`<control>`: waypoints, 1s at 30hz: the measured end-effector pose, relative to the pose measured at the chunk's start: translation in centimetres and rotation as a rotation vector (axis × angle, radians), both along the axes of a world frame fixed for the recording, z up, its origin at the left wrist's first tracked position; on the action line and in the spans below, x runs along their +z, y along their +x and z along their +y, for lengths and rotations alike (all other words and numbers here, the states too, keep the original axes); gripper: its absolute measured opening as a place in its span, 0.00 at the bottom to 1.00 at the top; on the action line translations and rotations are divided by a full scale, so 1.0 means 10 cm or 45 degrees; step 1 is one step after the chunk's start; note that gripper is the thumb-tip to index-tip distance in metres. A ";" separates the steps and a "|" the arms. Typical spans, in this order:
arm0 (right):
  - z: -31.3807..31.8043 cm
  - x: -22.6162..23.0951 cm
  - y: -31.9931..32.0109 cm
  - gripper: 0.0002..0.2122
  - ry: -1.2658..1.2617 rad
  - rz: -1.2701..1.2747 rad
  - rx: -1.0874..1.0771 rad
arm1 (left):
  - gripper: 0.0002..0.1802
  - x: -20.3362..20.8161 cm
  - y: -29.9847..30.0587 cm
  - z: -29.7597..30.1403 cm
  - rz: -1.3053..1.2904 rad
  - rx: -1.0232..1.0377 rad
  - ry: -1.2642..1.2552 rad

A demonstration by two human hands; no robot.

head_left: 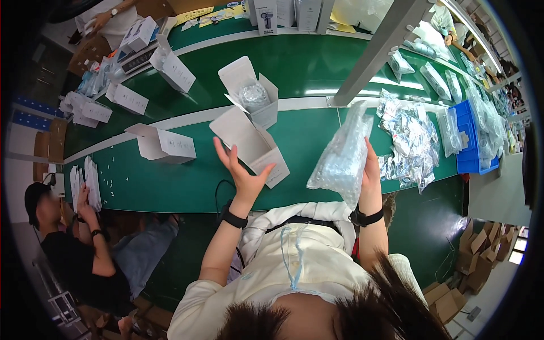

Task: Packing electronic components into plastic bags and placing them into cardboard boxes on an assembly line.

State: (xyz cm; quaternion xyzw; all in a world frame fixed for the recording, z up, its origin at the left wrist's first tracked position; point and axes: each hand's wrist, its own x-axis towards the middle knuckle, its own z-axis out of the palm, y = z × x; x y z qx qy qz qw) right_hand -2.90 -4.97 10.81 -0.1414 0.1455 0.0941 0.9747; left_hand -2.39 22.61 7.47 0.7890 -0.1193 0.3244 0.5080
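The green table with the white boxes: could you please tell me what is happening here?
The person's right hand holds a bubble-wrapped package over the green table. The left hand is open, fingers spread, at an open white box; whether it touches is unclear. Just behind, a second open box holds another bubble-wrapped item. To the right lies a pile of shiny packets, near a blue bin. At far left, a co-worker's hand is at some flat white pieces.

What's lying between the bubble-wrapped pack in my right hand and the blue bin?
In the head view, a heap of shiny packets lies between the bubble-wrapped pack and the blue bin, with clear plastic packaging beside the bin.
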 end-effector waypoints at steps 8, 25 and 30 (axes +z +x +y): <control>0.69 0.40 0.39 0.21 -0.015 0.062 -0.092 | 0.46 0.04 -0.08 -0.20 0.403 -0.115 0.105; 0.27 0.53 0.22 0.18 -2.619 -0.840 -0.242 | 0.39 0.12 0.29 -1.03 -0.036 -0.359 0.019; -0.33 0.27 0.33 0.18 -2.545 -0.997 -0.320 | 0.38 0.03 0.58 -1.14 -0.135 -0.537 0.032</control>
